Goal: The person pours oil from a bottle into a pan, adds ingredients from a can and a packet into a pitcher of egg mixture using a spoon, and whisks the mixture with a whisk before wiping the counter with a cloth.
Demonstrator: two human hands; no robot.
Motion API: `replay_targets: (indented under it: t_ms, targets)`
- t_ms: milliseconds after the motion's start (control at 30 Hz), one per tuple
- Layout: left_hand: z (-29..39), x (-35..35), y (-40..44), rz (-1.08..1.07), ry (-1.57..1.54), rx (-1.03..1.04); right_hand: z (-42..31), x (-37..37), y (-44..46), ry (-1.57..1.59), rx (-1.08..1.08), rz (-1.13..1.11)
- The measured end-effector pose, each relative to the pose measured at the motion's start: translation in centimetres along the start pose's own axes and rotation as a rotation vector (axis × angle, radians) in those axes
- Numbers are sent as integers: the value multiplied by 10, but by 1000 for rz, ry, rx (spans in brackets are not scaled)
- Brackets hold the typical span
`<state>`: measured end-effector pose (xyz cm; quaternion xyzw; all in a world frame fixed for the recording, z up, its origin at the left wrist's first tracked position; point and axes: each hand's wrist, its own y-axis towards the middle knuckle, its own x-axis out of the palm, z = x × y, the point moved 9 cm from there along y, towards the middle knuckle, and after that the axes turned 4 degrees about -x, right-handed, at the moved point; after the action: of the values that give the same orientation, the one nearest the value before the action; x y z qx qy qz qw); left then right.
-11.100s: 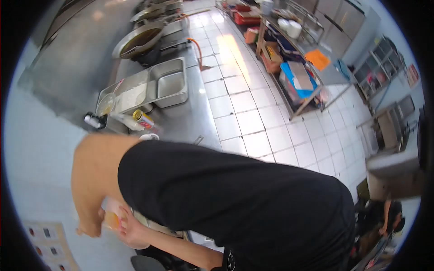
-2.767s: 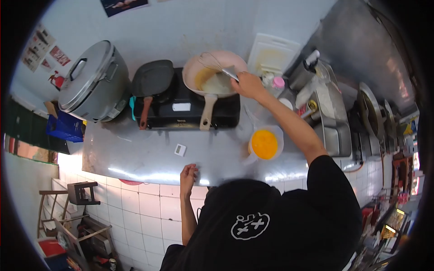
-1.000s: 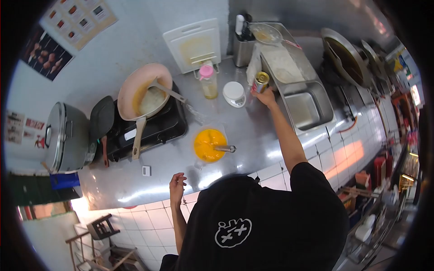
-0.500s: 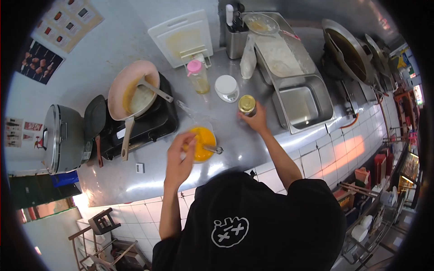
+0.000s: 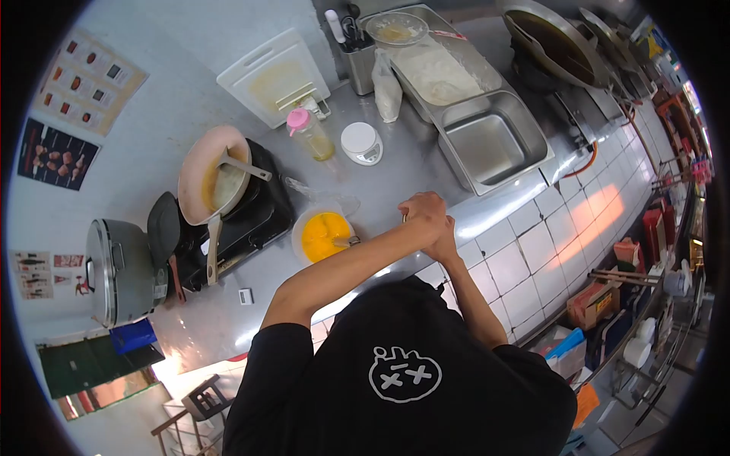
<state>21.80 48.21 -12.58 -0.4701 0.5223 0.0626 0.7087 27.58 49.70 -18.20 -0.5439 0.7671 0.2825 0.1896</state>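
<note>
My left hand [image 5: 424,208] is closed over the top of a small jar with a gold lid, fingers wrapped round it. Below it, my right hand [image 5: 442,242] grips the same jar, which the two hands almost wholly hide. They meet above the front edge of the steel counter. To their left stands a bowl [image 5: 299,245] of beaten egg [image 5: 325,234], with a metal whisk [image 5: 349,242] leaning in it. A strip of clear plastic [image 5: 346,204] lies behind the bowl.
A white kitchen scale [image 5: 360,143] and a pink-capped bottle [image 5: 310,135] stand behind. Steel pans [image 5: 493,140] are at the right, one holding flour [image 5: 437,72]. On the left, a pan [image 5: 199,171] sits on a black stove [image 5: 258,209].
My left hand has left the egg bowl and crossed right onto the jar's lid. The jar, in my right hand, has come nearer my body. The view has turned slightly.
</note>
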Motion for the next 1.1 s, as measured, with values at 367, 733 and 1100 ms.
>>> replay_targets:
  t_ms: [367,733,1100]
  targets:
    - [18,25,-2,290,-63,-87,22,-16,-20,-31,79,-24]
    - [-96,41,1,842,-1563,-84,-26,-94,-16,-25,28,-17]
    - [-83,109,-16,890,-779,-6,-62,-74,7,-272,-354,-125]
